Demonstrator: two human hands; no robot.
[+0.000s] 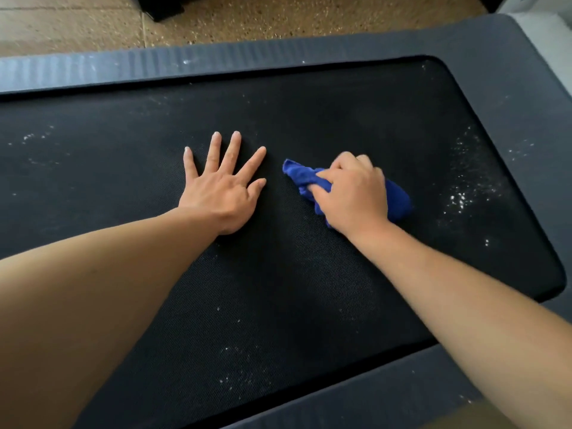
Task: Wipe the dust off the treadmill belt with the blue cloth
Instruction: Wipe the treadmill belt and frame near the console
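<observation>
Our right hand point(349, 193) clutches the bunched blue cloth point(397, 201) mid-way along the black woven treadmill belt point(278, 274); our left hand point(221, 184) lies spread flat. The middle looks clean; white dust specks point(461, 198) remain toward the edges.

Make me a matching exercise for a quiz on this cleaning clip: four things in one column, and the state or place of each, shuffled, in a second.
Things:
1. left hand
2. right hand
3. blue cloth
4. white dust specks

States or places:
A. bunched up, pressed on the belt
B. scattered to the right of the cloth
C. flat on the belt, fingers spread
D. closed in a grip on the cloth

Pairs: 1-C, 2-D, 3-A, 4-B
</observation>
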